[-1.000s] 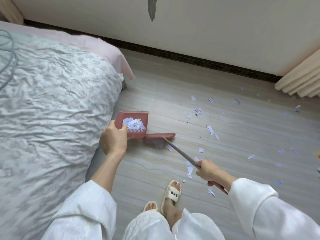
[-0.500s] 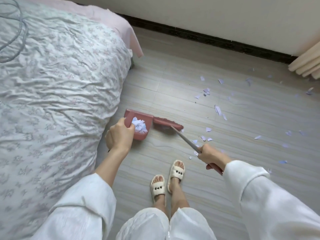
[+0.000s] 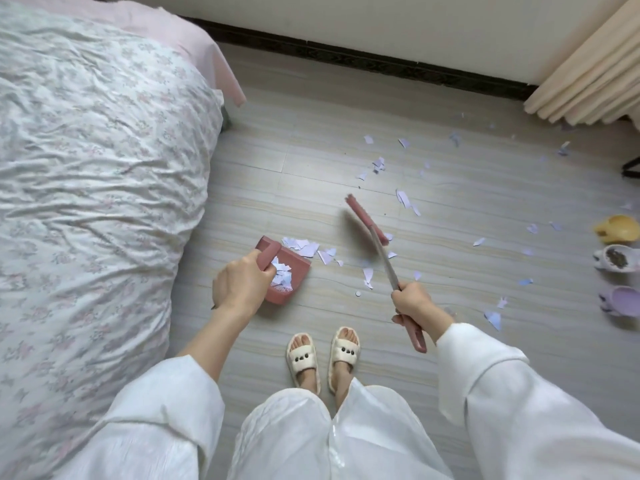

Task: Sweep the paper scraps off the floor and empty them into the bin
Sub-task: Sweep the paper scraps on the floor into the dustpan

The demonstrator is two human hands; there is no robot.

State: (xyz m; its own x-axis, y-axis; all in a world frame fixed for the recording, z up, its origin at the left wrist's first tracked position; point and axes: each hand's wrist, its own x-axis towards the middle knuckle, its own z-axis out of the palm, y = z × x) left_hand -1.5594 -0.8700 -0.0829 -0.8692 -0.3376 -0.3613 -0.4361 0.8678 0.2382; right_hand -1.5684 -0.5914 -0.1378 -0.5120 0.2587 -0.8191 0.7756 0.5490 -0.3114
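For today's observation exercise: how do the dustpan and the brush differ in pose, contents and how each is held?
The dustpan sits on the floor with paper scraps in it; the brush carries none, and its head looks raised and blurred. The dustpan is short and boxy, gripped by the left hand at its handle; the brush is long and thin, gripped by the right hand low on its stick. Both are dusty pink.

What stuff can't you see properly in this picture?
- Bin: nowhere in the head view, so its place is unknown.
- Brush head: blurred by motion; bristles unclear.
- Dustpan: the left hand covers its handle.
- Slippers at the right: cut off by the edge.
- Far paper scraps: too small to count.
- Broom handle: partly hidden inside the right hand.
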